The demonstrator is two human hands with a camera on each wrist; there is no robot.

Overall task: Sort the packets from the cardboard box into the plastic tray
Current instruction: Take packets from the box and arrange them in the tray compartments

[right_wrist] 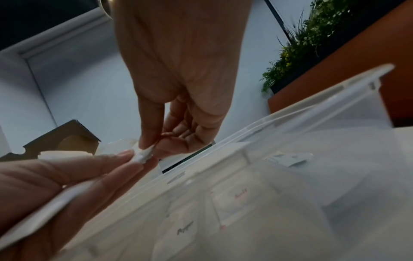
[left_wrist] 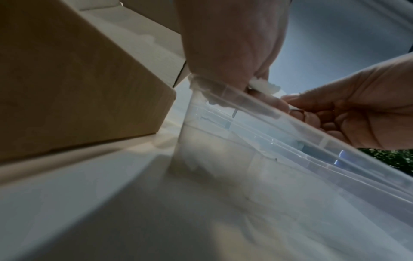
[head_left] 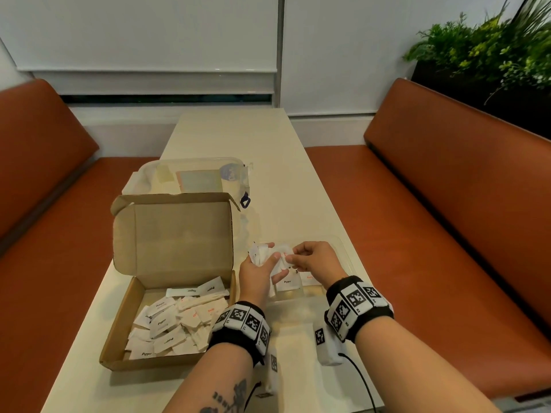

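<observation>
An open cardboard box (head_left: 125,308) at my left holds several white packets (head_left: 173,323) marked Pepper, Salt or Sugar. To its right stands the clear plastic tray (head_left: 343,251), with a Pepper packet (head_left: 287,282) and a Salt packet (head_left: 310,277) in separate compartments. Above the tray my left hand (head_left: 262,266) holds a small bunch of packets (head_left: 258,253). My right hand (head_left: 310,257) pinches one packet (head_left: 283,263) of that bunch between thumb and forefinger. The right wrist view shows this pinch on the packet's edge (right_wrist: 143,153), with the tray rim (right_wrist: 290,123) below.
A clear plastic lid or bin (head_left: 193,177) lies behind the box on the long cream table (head_left: 238,138). Orange benches (head_left: 447,204) flank the table on both sides. A planter with greenery (head_left: 492,49) stands at the back right. A black cable (head_left: 360,380) trails near my right wrist.
</observation>
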